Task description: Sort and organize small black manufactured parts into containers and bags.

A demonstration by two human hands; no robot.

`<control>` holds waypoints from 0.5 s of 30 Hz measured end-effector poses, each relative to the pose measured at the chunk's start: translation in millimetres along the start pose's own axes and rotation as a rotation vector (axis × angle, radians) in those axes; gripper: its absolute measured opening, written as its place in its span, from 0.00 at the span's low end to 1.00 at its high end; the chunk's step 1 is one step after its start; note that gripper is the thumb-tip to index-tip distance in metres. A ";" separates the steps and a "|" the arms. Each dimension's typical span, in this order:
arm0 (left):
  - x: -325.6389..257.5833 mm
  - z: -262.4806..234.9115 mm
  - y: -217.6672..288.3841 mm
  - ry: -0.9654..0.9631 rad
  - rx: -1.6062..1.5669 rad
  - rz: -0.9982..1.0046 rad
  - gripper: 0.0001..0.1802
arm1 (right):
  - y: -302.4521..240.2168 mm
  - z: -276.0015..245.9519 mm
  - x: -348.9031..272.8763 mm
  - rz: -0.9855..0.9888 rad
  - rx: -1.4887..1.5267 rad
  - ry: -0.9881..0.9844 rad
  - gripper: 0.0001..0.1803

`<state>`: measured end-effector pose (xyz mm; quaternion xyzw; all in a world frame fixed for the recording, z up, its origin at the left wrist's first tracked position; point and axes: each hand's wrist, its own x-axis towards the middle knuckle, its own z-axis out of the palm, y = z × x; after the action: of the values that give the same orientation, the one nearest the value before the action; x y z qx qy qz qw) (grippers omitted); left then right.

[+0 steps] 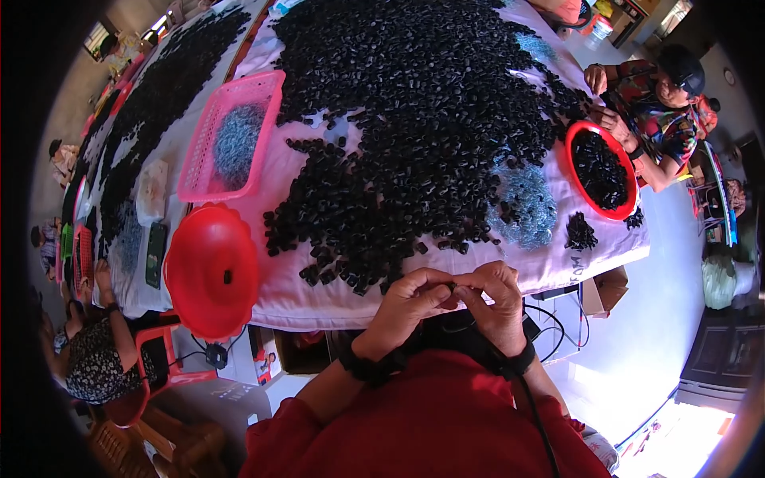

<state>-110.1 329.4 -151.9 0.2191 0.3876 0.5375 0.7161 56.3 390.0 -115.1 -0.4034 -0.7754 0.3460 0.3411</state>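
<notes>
My left hand [405,309] and my right hand [496,306] meet just off the table's near edge. Both are closed in a pinch on one small black plastic piece [453,287], mostly hidden by the fingertips. Beyond them a wide heap of similar black pieces [414,103] spreads over the cloth-covered table [311,307]. Left of my hands stands a red scalloped bowl [191,299] with a single black piece [228,276] in it. A loose pile of small clear bluish bits [523,209] lies to the right of the heap, too fine to identify.
A pink basket [273,107] holds more bluish bits [237,147]. Near it are a whitish container [151,193] and a dark phone [156,253]. On the right, a co-worker [665,119] sits by a red bowl [629,203] of black pieces. Another person [100,358] sits at left.
</notes>
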 end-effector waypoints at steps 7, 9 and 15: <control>2.0 -2.1 -2.4 -0.012 -0.013 0.008 0.12 | 3.2 -5.5 2.9 -0.059 -0.062 -0.089 0.13; 1.7 -3.2 -2.4 -0.017 -0.030 0.011 0.12 | 4.5 -6.4 2.2 0.067 0.180 -0.066 0.13; -4.4 -10.2 1.0 -0.224 0.133 0.117 0.10 | 31.9 2.8 21.8 0.019 -0.133 0.110 0.11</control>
<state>-119.3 324.5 -156.0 0.3467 0.3266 0.5240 0.7061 56.9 422.0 -137.1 -0.4509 -0.7730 0.2742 0.3521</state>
